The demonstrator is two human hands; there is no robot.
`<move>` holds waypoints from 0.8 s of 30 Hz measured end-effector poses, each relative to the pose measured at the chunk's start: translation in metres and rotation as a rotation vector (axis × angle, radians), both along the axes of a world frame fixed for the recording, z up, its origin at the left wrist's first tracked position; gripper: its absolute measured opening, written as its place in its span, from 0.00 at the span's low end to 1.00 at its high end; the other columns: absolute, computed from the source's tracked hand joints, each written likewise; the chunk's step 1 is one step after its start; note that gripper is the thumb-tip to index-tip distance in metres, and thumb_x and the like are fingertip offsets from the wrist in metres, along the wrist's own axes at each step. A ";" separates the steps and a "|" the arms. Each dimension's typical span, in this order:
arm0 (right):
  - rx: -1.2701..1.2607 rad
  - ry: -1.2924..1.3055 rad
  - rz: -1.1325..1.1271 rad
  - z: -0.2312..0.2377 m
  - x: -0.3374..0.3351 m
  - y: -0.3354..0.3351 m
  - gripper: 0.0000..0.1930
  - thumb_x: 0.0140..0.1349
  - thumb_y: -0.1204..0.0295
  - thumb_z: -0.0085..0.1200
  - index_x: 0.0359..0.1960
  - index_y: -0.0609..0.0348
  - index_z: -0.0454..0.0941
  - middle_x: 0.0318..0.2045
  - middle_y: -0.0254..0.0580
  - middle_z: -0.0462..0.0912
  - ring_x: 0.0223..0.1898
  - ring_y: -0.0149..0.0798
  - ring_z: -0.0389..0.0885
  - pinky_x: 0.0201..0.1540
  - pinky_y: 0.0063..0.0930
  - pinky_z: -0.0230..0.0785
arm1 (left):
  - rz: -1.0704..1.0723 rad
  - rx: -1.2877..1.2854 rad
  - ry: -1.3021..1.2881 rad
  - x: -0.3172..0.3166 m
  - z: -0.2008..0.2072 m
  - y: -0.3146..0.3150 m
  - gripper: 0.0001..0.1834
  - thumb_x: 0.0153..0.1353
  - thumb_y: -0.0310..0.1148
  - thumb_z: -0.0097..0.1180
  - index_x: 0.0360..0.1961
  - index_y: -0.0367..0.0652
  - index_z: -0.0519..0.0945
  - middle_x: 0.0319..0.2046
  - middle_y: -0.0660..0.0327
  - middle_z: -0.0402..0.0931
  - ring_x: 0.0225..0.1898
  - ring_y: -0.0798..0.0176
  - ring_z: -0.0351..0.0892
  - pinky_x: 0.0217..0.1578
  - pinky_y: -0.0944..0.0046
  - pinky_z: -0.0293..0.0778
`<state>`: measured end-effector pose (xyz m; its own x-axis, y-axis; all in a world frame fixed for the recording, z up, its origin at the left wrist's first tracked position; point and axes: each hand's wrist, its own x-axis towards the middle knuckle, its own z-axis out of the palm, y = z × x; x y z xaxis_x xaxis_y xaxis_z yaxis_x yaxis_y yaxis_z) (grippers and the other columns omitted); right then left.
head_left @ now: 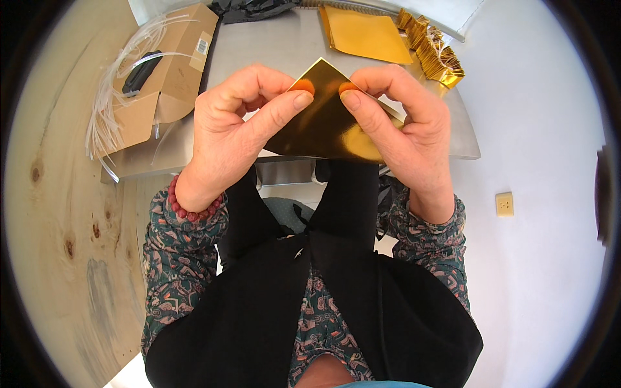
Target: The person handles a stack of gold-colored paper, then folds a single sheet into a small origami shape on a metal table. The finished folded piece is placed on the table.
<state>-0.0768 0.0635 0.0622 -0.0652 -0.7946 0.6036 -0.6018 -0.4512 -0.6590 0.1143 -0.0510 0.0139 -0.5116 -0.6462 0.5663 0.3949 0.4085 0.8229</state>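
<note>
At the near edge of the metal table [265,48], from where I stand, someone holds a glossy gold sheet [317,123] squarely between two bare hands, one corner pointing away from the body. The left hand [226,113] pinches the edge just left of that corner, thumb on the shiny face and fingers curled behind; the right hand [414,123] grips the opposite edge in much the same way. Neither hand is clearly nearer: the corner's tip lies beyond both thumbs and about midway between them, so I'd judge that this even spacing matters most. No long axis stands out; the sheet widens from the tip back toward the lap, and I cannot tell whether its lower edge is a fold or merely a bend. Beyond the right hand, on the table's far side, lies a stack of gold sheets [365,35], with a pleated gold bundle [433,55] to its right. Off to the left, clear plastic strips [103,113] spill over a cardboard box [178,81].
</note>
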 end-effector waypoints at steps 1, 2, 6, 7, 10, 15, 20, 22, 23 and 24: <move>0.010 -0.026 0.008 0.000 0.001 0.000 0.04 0.70 0.79 0.66 0.43 0.65 0.85 0.36 0.30 0.84 0.39 0.23 0.78 0.45 0.18 0.70 | -0.001 0.005 0.002 0.000 0.000 0.000 0.03 0.72 0.26 0.68 0.43 0.38 0.87 0.33 0.71 0.84 0.34 0.81 0.77 0.37 0.77 0.72; 0.006 -0.009 0.001 0.000 0.001 0.001 0.04 0.71 0.79 0.66 0.43 0.65 0.85 0.36 0.30 0.84 0.39 0.22 0.78 0.45 0.18 0.70 | -0.005 0.005 0.000 0.001 0.000 0.000 0.03 0.72 0.26 0.68 0.43 0.38 0.87 0.33 0.71 0.84 0.34 0.81 0.77 0.37 0.77 0.72; 0.003 0.003 0.003 0.000 0.001 0.000 0.03 0.71 0.79 0.66 0.43 0.65 0.85 0.35 0.30 0.84 0.39 0.22 0.78 0.45 0.18 0.70 | -0.017 0.009 -0.009 0.003 0.000 -0.001 0.03 0.73 0.26 0.67 0.44 0.38 0.87 0.34 0.71 0.85 0.35 0.81 0.77 0.37 0.77 0.72; 0.004 -0.009 0.011 -0.001 0.001 -0.001 0.03 0.71 0.79 0.66 0.43 0.65 0.85 0.35 0.30 0.84 0.39 0.23 0.78 0.46 0.18 0.70 | -0.033 0.024 0.002 0.002 -0.001 -0.001 0.03 0.73 0.26 0.67 0.44 0.38 0.87 0.34 0.71 0.85 0.35 0.82 0.77 0.37 0.77 0.72; -0.059 0.054 -0.008 -0.002 -0.001 -0.005 0.06 0.69 0.75 0.67 0.43 0.63 0.86 0.34 0.39 0.88 0.37 0.30 0.86 0.44 0.25 0.80 | -0.020 0.013 0.009 0.002 -0.002 0.000 0.03 0.73 0.26 0.67 0.44 0.38 0.87 0.34 0.71 0.85 0.35 0.82 0.77 0.37 0.77 0.72; -0.063 0.093 -0.007 -0.001 -0.002 -0.003 0.04 0.68 0.78 0.67 0.42 0.64 0.86 0.35 0.34 0.85 0.39 0.27 0.82 0.46 0.23 0.75 | -0.033 0.019 0.003 0.003 -0.003 0.000 0.04 0.72 0.25 0.68 0.45 0.38 0.87 0.36 0.70 0.86 0.35 0.80 0.78 0.38 0.76 0.73; -0.075 0.058 0.005 -0.002 -0.006 -0.003 0.04 0.68 0.80 0.67 0.43 0.65 0.86 0.36 0.32 0.85 0.40 0.26 0.80 0.48 0.21 0.72 | -0.061 -0.112 -0.008 0.006 -0.009 -0.005 0.11 0.65 0.24 0.73 0.47 0.39 0.87 0.39 0.68 0.87 0.37 0.76 0.80 0.41 0.73 0.75; -0.101 0.048 -0.014 -0.003 -0.011 -0.003 0.05 0.68 0.80 0.67 0.43 0.65 0.86 0.36 0.32 0.85 0.40 0.26 0.80 0.48 0.21 0.72 | -0.048 -0.252 -0.102 0.011 -0.011 -0.014 0.14 0.62 0.23 0.75 0.49 0.39 0.88 0.41 0.68 0.88 0.38 0.75 0.81 0.41 0.72 0.76; -0.125 0.060 -0.023 -0.004 -0.014 -0.003 0.04 0.69 0.79 0.66 0.43 0.65 0.86 0.35 0.34 0.86 0.39 0.27 0.82 0.47 0.22 0.74 | -0.032 -0.321 -0.137 0.013 -0.012 -0.018 0.16 0.62 0.23 0.75 0.50 0.40 0.88 0.42 0.67 0.87 0.38 0.75 0.79 0.38 0.72 0.74; -0.147 0.070 -0.029 -0.004 -0.017 -0.003 0.04 0.69 0.79 0.66 0.42 0.65 0.86 0.35 0.36 0.87 0.39 0.28 0.84 0.47 0.23 0.76 | -0.049 -0.352 -0.191 0.016 -0.012 -0.023 0.15 0.63 0.24 0.74 0.50 0.40 0.88 0.42 0.67 0.87 0.39 0.75 0.80 0.38 0.73 0.74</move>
<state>-0.0936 0.0602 0.0582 -0.0401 -0.6958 0.7171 -0.6583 -0.5215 -0.5428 0.1300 -0.0738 0.0017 -0.6542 -0.4016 0.6409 0.2747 0.6633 0.6961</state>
